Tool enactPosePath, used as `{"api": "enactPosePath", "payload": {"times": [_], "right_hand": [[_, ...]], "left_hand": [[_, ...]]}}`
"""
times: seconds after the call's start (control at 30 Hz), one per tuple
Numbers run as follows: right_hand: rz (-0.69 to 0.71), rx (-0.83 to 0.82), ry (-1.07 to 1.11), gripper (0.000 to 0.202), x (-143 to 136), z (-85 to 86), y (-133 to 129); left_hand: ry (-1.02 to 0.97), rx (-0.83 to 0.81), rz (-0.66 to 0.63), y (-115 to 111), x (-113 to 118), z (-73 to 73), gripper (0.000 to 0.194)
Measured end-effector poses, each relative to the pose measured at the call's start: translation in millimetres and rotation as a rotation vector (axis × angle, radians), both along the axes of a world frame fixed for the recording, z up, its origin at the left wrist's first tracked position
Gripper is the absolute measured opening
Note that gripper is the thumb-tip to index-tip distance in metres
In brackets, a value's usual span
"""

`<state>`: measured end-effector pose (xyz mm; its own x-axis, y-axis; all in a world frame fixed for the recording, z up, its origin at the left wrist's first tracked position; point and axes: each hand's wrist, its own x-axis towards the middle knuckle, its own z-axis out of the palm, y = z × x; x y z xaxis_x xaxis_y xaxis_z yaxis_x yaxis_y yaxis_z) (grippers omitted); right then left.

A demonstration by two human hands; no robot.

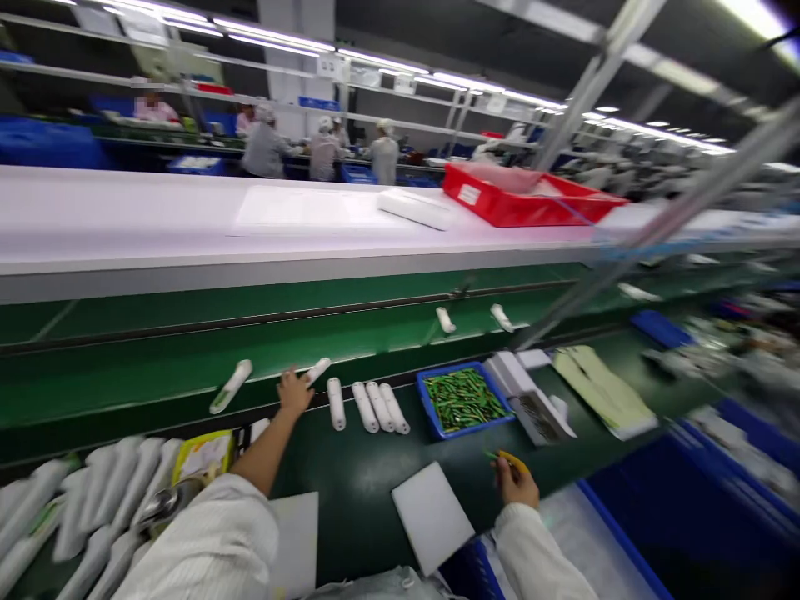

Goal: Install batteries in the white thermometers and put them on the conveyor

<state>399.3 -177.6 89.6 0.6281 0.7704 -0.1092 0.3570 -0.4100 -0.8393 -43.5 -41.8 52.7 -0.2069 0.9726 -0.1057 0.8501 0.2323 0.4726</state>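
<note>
My left hand (pixel 294 395) reaches to the edge of the green belt, its fingers on a white elongated casing (pixel 318 371). On the dark green table, my right hand (pixel 516 481) is closed on a yellow-handled tool (pixel 513 462), with a small green piece at its tip. Several white casings (pixel 364 407) stand in a row between my hands. Beyond my right hand sits a blue tray (pixel 466 398) full of small green parts. A white pad (pixel 432 517) lies on the table left of my right hand.
Many white casings (pixel 118 483) are piled at the left by a yellow-edged item (pixel 203 457). More casings lie on the green belt (pixel 375 333). A red bin (pixel 531 200) rests on the shelf above. Blue bins stand at the right, and a metal post slants across. People work in the background.
</note>
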Motion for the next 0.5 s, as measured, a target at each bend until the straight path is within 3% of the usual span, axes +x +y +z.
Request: {"api": "enactPosePath", "payload": {"times": [0.13, 0.2, 0.27, 0.4, 0.5], "right_hand": [[-0.088, 0.147, 0.197, 0.045, -0.4, 20.2, -16.9], [-0.112, 0.224, 0.274, 0.041, -2.0, 32.9, -19.7], [-0.104, 0.293, 0.345, 0.041, -7.9, 45.7, -18.6], [0.038, 0.378, 0.478, 0.052, -41.1, 67.6, -6.1], [0.247, 0.387, 0.566, 0.05, -89.1, 85.3, -1.0]], "left_hand": [[-0.219, -0.055, 0.047, 16.5, -19.7, 1.3, 0.026], [-0.331, -0.016, 0.092, 17.8, -19.4, 3.1, 0.014], [-0.461, 0.075, 0.153, 12.5, -10.6, 9.8, 0.017], [-0.834, 0.339, 0.225, -20.8, 24.8, 39.3, 0.05], [-1.112, 0.467, 0.251, -59.9, 52.9, 72.5, 0.054]]}}
